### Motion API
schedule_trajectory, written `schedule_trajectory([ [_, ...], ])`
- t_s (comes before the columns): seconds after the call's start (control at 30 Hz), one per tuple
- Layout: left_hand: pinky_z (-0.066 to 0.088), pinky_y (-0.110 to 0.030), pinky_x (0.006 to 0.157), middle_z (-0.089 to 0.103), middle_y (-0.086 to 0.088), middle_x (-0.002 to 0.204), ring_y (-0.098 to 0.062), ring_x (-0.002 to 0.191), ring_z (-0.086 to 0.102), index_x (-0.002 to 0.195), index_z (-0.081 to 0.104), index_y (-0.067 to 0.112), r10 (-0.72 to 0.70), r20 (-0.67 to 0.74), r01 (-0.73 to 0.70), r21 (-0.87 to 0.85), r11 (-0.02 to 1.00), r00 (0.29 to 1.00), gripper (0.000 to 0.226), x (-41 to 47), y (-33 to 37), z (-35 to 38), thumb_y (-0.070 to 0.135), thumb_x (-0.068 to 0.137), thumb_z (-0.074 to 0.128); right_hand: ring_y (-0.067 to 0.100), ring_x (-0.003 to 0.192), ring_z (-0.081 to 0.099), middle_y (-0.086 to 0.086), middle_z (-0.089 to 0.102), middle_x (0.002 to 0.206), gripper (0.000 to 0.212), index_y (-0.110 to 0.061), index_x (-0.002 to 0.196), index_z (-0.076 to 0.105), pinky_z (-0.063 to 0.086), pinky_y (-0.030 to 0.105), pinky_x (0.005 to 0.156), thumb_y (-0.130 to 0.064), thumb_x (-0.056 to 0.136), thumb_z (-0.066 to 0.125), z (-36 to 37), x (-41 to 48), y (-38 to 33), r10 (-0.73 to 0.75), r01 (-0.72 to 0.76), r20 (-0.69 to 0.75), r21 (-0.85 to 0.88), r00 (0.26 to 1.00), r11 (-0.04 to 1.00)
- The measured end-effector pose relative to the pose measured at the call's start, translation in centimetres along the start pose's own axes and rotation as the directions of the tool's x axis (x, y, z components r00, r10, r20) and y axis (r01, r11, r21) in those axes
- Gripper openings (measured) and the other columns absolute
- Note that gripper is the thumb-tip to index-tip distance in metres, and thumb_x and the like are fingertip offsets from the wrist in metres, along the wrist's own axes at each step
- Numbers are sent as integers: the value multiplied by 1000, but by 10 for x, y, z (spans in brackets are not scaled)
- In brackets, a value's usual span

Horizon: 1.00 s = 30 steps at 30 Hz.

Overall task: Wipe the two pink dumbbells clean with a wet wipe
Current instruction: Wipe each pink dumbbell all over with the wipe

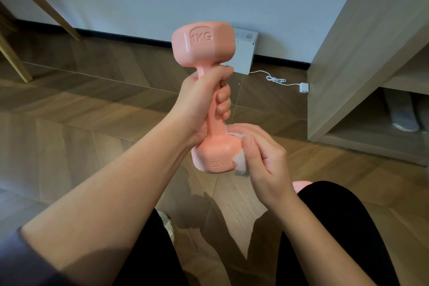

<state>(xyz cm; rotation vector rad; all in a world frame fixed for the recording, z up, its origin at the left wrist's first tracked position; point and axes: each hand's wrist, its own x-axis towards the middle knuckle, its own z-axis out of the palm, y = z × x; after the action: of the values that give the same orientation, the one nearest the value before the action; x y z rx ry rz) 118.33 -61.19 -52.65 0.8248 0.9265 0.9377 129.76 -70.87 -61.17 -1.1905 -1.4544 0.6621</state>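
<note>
Head view: well left of the left hand, pale wooden furniture legs (14, 58) stand on the wood floor (92, 111). The left hand (199, 102) grips the handle of a pink dumbbell (214, 127), fingers and thumb curled around it, holding it upright and slightly tilted in the air. The upper head, marked 1KG, rises above this hand, and the lower head sits below it. The right hand (262, 158) pinches a white wet wipe (241, 166) between thumb and curled fingers and presses it on the right side of the lower head. Just beyond the right wrist a small pink rounded shape (301, 184) shows, mostly hidden by a black-clad knee (336, 227). Beyond both hands a white box (243, 55) stands against the wall. To its right a white cable (276, 80) runs to a white plug (303, 88). Far right of the right hand stands a wooden cabinet (348, 65), with grey slippers (401, 114) in its open bottom compartment.
</note>
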Motion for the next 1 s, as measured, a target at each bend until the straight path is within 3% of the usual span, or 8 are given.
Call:
schedule_trajectory([
  [0.07, 29, -22, 42, 34, 2, 47, -13, 39, 29, 65, 40, 17, 5, -30, -5, -15, 1000, 1000, 32, -1, -1, 0, 21, 90, 60, 19, 114, 61, -1, 65, 117, 29, -11, 115, 66, 51, 33, 89, -29, 96, 54, -2, -3, -2, -20, 19, 49, 18, 999, 1000],
  [0.17, 32, -22, 42, 37, 3, 49, -13, 39, 32, 69, 44, 17, 6, -72, -10, -58, 998, 997, 27, -1, 2, -3, 22, 90, 60, 16, 122, 54, -6, 56, 128, 60, -19, 127, 57, 45, 24, 97, -47, 77, 77, -6, -4, -4, -48, 52, 170, -22, 984, 998],
  [0.23, 33, -22, 43, 40, 3, 51, -12, 41, 35, 72, 47, 17, -1, -84, -4, -57, 998, 996, 23, 0, 3, -5, 24, 89, 61, 12, 125, 51, -7, 52, 131, 72, -21, 132, 51, 44, 23, 100, -45, 71, 84, -5, -3, -3, -76, 93, 211, -73, 975, 993],
  [0.5, 46, -30, 62, 53, -4, 68, -17, 57, 51, 91, 49, 8, -36, -35, 38, 55, 998, 999, 4, 1, 7, -6, 7, 94, 51, 5, 123, 49, 1, 55, 125, 56, -1, 124, 59, 43, 17, 99, -2, 74, 84, -9, 2, 4, -265, 295, 147, -250, 953, 922],
  [0.6, 52, -32, 76, 63, -10, 80, -21, 73, 63, 98, 53, 2, -10, 33, 9, 26, 1000, 999, 8, 1, 7, -12, -3, 93, 49, 10, 121, 52, 7, 60, 122, 49, 1, 121, 61, 44, 19, 100, -1, 76, 82, -18, 7, 2, -279, 322, 184, -270, 942, 907],
  [0.73, 58, -33, 85, 75, -14, 105, -24, 100, 71, 112, 56, 1, -27, 193, 26, 13, 1000, 981, 19, -1, 9, -24, 5, 94, 53, 16, 117, 59, 10, 64, 121, 49, 2, 118, 64, 50, 24, 95, -3, 74, 85, -28, 9, -9, -243, 276, 177, -191, 954, 942],
  [0.9, 56, -28, 62, 71, -3, 84, -18, 71, 69, 79, 60, 14, -90, 299, 156, -205, 966, 950, 13, -7, 12, -23, 26, 85, 60, 19, 117, 60, 4, 65, 121, 52, -3, 119, 65, 52, 28, 94, -14, 73, 86, -36, 15, -32, -197, 198, 201, 18, 959, 980],
  [1.0, 45, -20, 44, 52, 4, 56, -10, 45, 53, 58, 46, 18, -134, 227, 199, -289, 937, 964, 34, -7, 12, -14, 31, 87, 60, 19, 118, 59, -2, 65, 121, 51, -9, 120, 65, 50, 28, 94, -12, 73, 86, -34, 19, -38, -158, 150, 264, 51, 952, 987],
])
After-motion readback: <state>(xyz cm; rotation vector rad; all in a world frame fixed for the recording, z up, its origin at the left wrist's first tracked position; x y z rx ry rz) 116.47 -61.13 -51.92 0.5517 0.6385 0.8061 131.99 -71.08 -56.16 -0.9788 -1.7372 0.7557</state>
